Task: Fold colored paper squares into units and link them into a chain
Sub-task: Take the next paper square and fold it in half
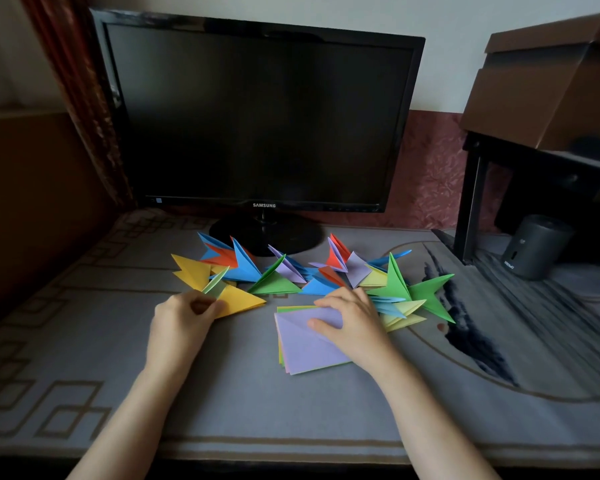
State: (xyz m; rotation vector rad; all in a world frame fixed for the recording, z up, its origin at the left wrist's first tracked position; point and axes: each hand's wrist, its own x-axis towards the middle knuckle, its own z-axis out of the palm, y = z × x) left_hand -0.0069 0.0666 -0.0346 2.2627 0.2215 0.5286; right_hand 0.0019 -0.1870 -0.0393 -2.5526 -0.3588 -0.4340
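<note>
Right hand (pixel 354 320) rests on the paper stack (pixel 309 355), fingers relaxed, on the desk (pixel 222 393). Left hand (pixel 184 320) pinches the yellow unit (pixel 243 299) at the left end of the chain (pixel 326 275), which lies before the monitor (pixel 260 116).

Folded units (pixel 274 282) in front of monitor (pixel 257 116): thin matt coloured paper. Stack of squares (pixel 305 351): smooth matt paper. Monitor: glossy black plastic frame. Tablecloth (pixel 222 393) under monitor: matt cloth. Box (pixel 551 88) right of monitor: matt brown cardboard.
</note>
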